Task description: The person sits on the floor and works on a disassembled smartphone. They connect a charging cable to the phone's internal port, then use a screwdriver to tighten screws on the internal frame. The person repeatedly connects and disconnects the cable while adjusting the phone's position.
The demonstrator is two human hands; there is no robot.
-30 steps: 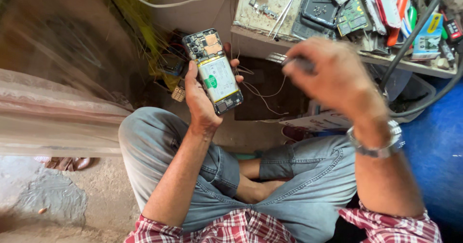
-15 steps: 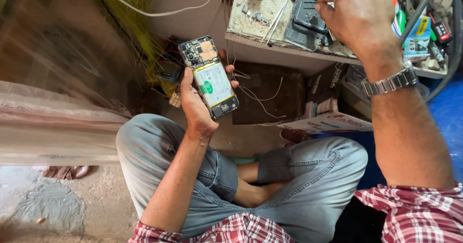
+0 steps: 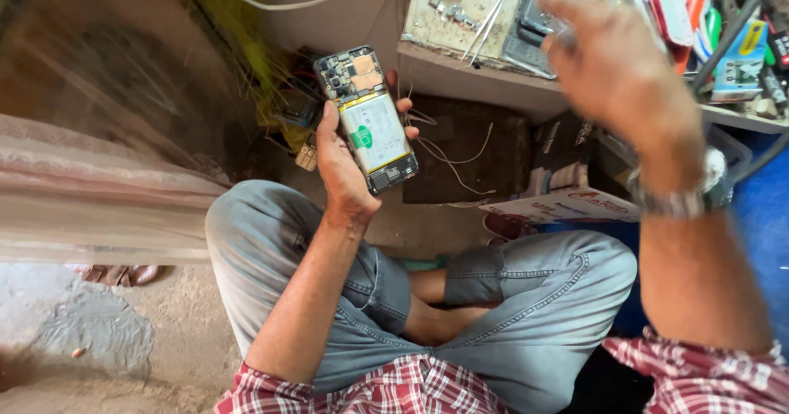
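Observation:
My left hand (image 3: 345,175) is shut on an opened phone (image 3: 367,118), its back cover off, with a pale battery and a circuit board showing. The phone is held upright, a little tilted, over my crossed legs in grey jeans. My right hand (image 3: 625,77) is raised over the workbench (image 3: 460,73) at the upper right. It is blurred by motion and its fingers are loosely curled. Whether they hold anything I cannot make out. A metal wristwatch (image 3: 682,196) sits on that wrist.
The workbench carries tweezers (image 3: 485,19), dark phone parts (image 3: 534,27) and several coloured tools and packets (image 3: 740,44). A white cable (image 3: 288,3) hangs at the back. Thin wires (image 3: 460,155) and a printed carton (image 3: 567,204) lie below the bench. The bare floor (image 3: 107,340) is at the left.
My right hand went from in front of me up onto the bench parts, and is now lifting back off them, blurred. The left hand has kept the phone almost still.

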